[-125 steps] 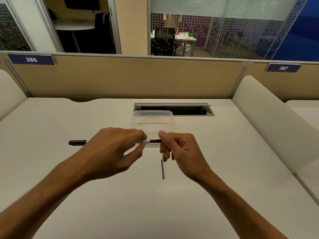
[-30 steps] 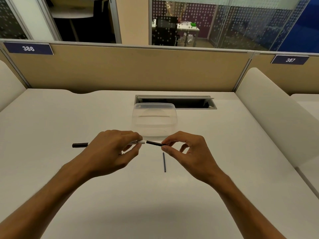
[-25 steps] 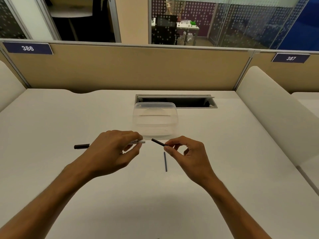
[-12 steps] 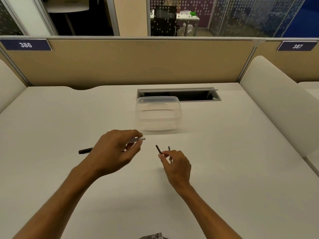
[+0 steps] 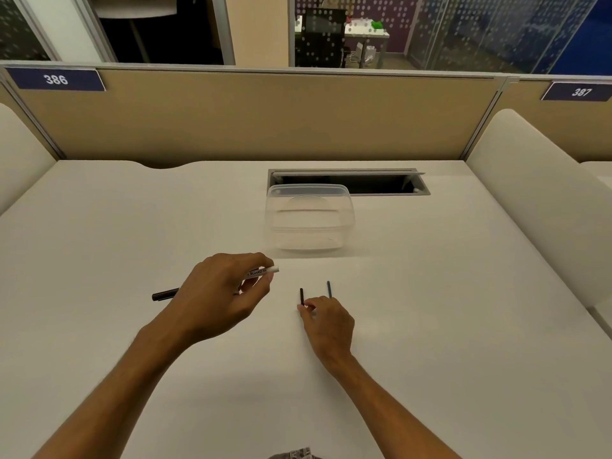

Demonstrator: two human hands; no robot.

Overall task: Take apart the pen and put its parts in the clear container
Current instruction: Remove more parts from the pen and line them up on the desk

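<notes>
My left hand (image 5: pixel 218 293) grips the white pen barrel (image 5: pixel 263 271), whose open end points right. A black pen cap (image 5: pixel 165 294) lies on the desk behind that hand, to its left. My right hand (image 5: pixel 326 321) rests low on the white desk (image 5: pixel 430 326), fingertips pinched on the near end of a short black pen piece (image 5: pixel 301 295) that lies on the surface. A thin blue rod (image 5: pixel 329 289) lies beside it, just right. The clear container (image 5: pixel 309 217) stands beyond both hands, nothing visible in it.
A rectangular cable slot (image 5: pixel 347 182) opens in the desk right behind the container. A tan partition (image 5: pixel 265 117) closes the far edge, with rounded white dividers at the left and right (image 5: pixel 536 200).
My right hand pulled the black piece out of the barrel, then carried it down and toward me to the desk beside the blue rod. The left hand kept hold of the barrel.
</notes>
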